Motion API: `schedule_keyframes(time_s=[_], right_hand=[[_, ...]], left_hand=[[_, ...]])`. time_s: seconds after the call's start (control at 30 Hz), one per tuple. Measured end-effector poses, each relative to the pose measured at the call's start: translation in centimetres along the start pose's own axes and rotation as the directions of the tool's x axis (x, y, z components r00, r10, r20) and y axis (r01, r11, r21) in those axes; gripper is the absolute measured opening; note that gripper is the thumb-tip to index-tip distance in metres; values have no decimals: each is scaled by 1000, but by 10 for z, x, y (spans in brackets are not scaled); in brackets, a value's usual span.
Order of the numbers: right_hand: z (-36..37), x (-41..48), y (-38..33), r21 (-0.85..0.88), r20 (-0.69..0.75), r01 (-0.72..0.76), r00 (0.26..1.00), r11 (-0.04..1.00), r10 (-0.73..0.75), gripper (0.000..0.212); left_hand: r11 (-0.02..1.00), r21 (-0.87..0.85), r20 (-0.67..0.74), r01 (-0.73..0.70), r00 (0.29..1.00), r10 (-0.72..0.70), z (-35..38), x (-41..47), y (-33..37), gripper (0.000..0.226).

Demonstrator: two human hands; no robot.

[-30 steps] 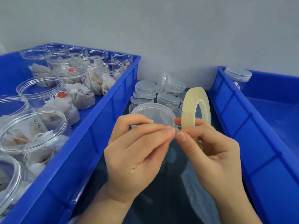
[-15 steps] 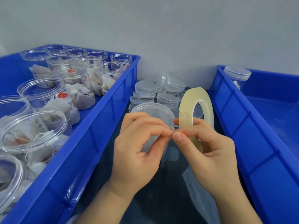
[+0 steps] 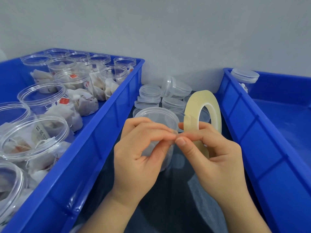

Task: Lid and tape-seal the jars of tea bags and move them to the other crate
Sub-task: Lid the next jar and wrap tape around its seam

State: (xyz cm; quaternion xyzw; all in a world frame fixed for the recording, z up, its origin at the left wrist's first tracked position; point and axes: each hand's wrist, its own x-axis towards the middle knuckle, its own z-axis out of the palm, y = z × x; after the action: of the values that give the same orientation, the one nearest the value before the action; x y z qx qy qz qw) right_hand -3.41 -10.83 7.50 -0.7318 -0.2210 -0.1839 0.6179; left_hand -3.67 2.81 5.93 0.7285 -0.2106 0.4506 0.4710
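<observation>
Roll of tape [image 3: 202,105] being gripped upright by the right hand [image 3: 217,158], its loose end being pinched by the left hand [image 3: 139,153], lidded jar [image 3: 158,117] being kept just behind both hands, between the left crate [image 3: 104,140] and the right crate [image 3: 252,132], open jars [image 3: 42,98] being stored in the left crate.

Your left hand [image 3: 139,153] and right hand [image 3: 217,157] meet fingertip to fingertip, fingers curled, both pinching the tape [image 3: 202,101]; your forearms angle inward from below.
</observation>
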Motion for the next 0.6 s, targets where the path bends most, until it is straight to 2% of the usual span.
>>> schedule_keyframes(time_s=[0.1,0.2,0.33,0.6], right_hand=[[0,0,0,28,-2,-9,1000,1000,9,15],[1,0,0,24,-5,-7,1000,1000,7,16],[2,-1,1,62,-17,-2,1000,998,3,12],[3,-1,-1,136,-22,-22,999,990,25,16]], left_hand=[[1000,5,-27,1,1000,-1,1,0,1,18],[998,35,-44,-55,997,57,2,-2,0,14],[998,41,-95,-54,994,58,4,-5,-2,12],[994,82,-139,-73,987,84,6,-8,0,15]])
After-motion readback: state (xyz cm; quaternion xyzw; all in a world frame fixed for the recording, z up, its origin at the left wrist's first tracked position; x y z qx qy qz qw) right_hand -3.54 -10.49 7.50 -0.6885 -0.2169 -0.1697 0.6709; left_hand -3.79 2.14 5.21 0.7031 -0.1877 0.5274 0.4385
